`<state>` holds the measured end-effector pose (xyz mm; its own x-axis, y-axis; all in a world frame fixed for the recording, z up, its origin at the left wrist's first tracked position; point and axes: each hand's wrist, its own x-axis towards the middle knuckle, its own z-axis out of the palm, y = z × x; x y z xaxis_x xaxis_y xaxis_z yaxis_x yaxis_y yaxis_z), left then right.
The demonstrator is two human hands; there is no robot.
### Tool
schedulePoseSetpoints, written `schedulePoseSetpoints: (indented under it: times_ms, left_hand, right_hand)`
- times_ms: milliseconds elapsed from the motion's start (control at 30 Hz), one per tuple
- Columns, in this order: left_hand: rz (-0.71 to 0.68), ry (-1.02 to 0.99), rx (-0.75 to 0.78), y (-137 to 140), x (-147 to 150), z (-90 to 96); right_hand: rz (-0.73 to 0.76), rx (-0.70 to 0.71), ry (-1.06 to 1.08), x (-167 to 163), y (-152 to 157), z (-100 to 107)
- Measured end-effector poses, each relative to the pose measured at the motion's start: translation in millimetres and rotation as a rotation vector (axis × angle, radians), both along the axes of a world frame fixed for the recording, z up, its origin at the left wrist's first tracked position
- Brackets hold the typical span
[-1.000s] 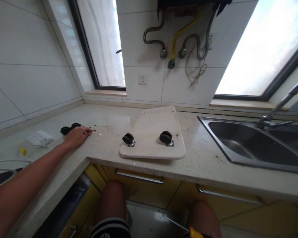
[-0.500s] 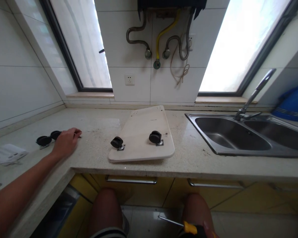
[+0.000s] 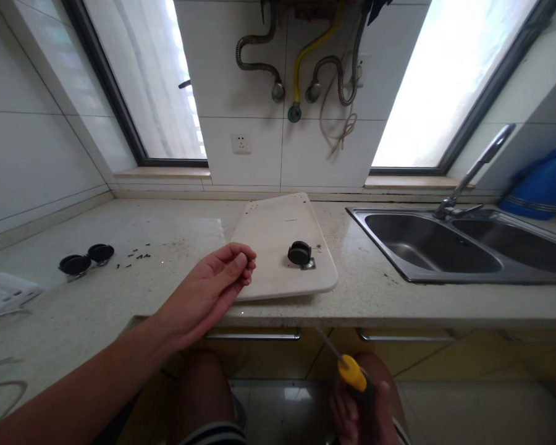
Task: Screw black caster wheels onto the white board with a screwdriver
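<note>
My left hand [image 3: 217, 278] is over the near-left part of a pale board [image 3: 278, 225], thumb and fingertips pinched together. Whatever they hold is too small or hidden to make out. The hand covers the spot of the board's left caster. The right caster [image 3: 299, 253], black with a metal plate, stands on the board near its front right. Low in front of the counter, my right hand [image 3: 359, 408] grips a screwdriver [image 3: 352, 372] with a yellow and black handle, its shaft pointing up and left. Small dark screws [image 3: 139, 254] lie scattered on the counter to the left.
Two more black casters [image 3: 75, 266] lie at the left, near a white power strip [image 3: 9, 293]. A steel double sink [image 3: 398, 277] with a faucet [image 3: 475, 176] is at the right. Drawer handles [image 3: 254, 337] run below the counter's front edge; my knees are under it.
My left hand has moved right from the scattered screws to the board, now hiding its left caster. My right hand has raised the screwdriver, and its tip points more upward.
</note>
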<state>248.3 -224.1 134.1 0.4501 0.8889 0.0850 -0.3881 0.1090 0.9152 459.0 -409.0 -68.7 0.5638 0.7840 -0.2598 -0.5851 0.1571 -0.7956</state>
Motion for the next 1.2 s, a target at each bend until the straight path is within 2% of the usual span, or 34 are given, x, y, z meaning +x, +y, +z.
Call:
schedulePoseSetpoints:
  times_ms: [100,200,267,500,700,933,1067,1200]
  left_hand:
    - [-0.001,-0.02,-0.043,-5.8,-3.7,0.8]
    - [0.023,-0.006,-0.018,-9.5,-5.5,2.6]
    - [0.017,0.007,0.021,-12.7,-4.9,3.4]
    - [-0.078,0.009,0.114,-20.3,-1.8,5.5]
    - [-0.129,-0.001,0.192,-24.0,-3.1,9.2]
    - [-0.105,0.007,0.287,-23.7,-3.1,10.0]
    - [-0.035,0.087,0.439,-21.0,-7.4,9.4]
    - [0.07,0.209,0.686,-20.0,-12.0,10.8]
  right_hand:
    - [0.035,0.151,0.116,-17.9,18.6,26.8]
    - [0.046,0.155,0.105,-34.4,27.8,50.2]
    - [0.047,0.15,0.086,-42.9,28.1,57.0]
    - [0.028,0.167,0.007,-53.0,17.7,44.0]
    - [-0.054,0.119,-0.043,-53.0,15.7,51.9]
    - [-0.069,0.147,-0.117,-51.1,10.8,46.4]
    - [-0.119,0.132,-0.135,-50.9,10.3,45.6]
    - [-0.247,0.128,-0.168,-48.5,9.5,46.4]
